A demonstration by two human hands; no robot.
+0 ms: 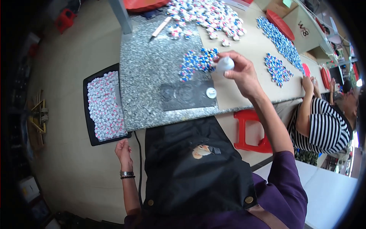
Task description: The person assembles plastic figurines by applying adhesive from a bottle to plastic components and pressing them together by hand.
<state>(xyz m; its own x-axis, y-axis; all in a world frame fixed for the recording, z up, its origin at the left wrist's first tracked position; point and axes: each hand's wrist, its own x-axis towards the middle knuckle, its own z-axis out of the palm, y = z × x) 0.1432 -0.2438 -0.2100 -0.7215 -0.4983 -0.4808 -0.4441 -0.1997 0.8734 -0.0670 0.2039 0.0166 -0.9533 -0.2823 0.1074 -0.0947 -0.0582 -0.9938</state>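
My right hand (241, 72) is raised over the grey stone slab (152, 76) and grips a small white squeeze bottle (225, 64) by its tip end. Just left of the bottle lies a heap of blue and white round pieces (196, 62). Below it a dark moulded plate (187, 96) holds one white round piece (211, 92). My left hand (123, 149) hangs low beside my black apron, fingers loosely curled, holding nothing, just under the black tray (90, 114) of pink and white round pieces (105, 105).
A large pile of white, red and blue pieces (207, 15) and a knife-like tool (160, 28) lie at the far end. More blue pieces (280, 42) spread to the right. A person in a striped shirt (324, 128) sits at right. A red stool (251, 131) stands beneath.
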